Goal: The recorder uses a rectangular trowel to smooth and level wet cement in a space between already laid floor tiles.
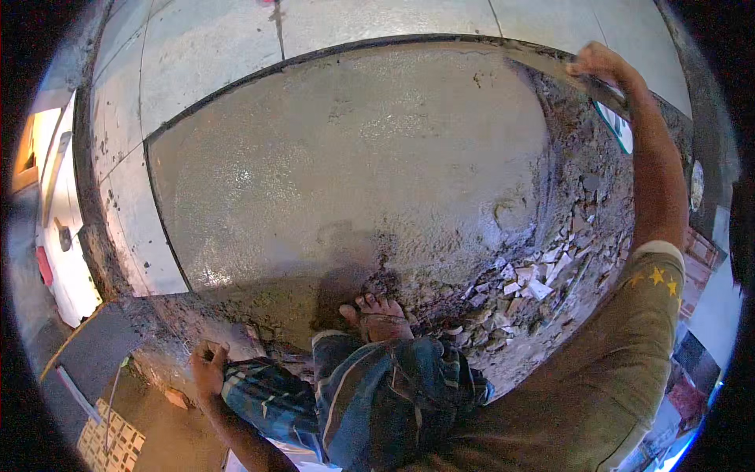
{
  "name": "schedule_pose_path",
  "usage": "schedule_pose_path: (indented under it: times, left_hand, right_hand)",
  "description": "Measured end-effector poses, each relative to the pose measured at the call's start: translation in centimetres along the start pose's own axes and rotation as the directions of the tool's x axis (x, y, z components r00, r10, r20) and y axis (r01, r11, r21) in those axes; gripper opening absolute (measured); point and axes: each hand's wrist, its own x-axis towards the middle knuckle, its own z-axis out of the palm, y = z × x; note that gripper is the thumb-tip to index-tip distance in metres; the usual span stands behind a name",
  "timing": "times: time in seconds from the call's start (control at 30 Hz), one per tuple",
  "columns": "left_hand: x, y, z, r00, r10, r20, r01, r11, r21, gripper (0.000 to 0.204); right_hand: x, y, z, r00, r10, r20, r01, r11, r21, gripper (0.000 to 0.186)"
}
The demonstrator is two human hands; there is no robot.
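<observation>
My right hand (602, 63) reaches to the far right, its fingers closed round a long flat straightedge bar (543, 64). The bar lies along the far right edge of a bed of wet grey mortar (354, 157), next to the pale floor tiles. The mortar looks smooth at the far side and rougher near my bare foot (381, 317). Beside my bent left knee, my left hand (208, 368) is loosely curled, with nothing visible in it.
Large pale tiles (212, 67) border the mortar at the far side and left. Broken tile pieces (539, 283) and rubble lie on its right. A patterned mosaic tile (110, 440) lies at the lower left, near an orange brick fragment (178, 399).
</observation>
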Motion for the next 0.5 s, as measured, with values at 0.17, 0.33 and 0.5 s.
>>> schedule_pose_path:
  times: [0.17,0.33,0.5]
  left_hand:
    - [-1.1,-2.1,-0.8,0.988,0.018,-0.154,-0.010,0.998,0.054,0.024]
    - [-0.4,-0.2,-0.2,0.987,0.142,-0.070,-0.139,0.989,0.043,0.022]
    - [1.4,1.9,1.4,0.997,0.057,-0.054,-0.055,0.998,0.038,0.028]
  right_hand:
    - [-4.4,-3.9,-1.4,0.996,-0.026,0.086,-0.013,0.903,0.430,0.058]
    - [-1.4,-13.4,0.7,0.971,-0.031,-0.236,0.132,0.896,0.424,0.046]
    - [1.5,-16.5,1.7,0.943,-0.069,-0.325,0.172,0.939,0.298,0.044]
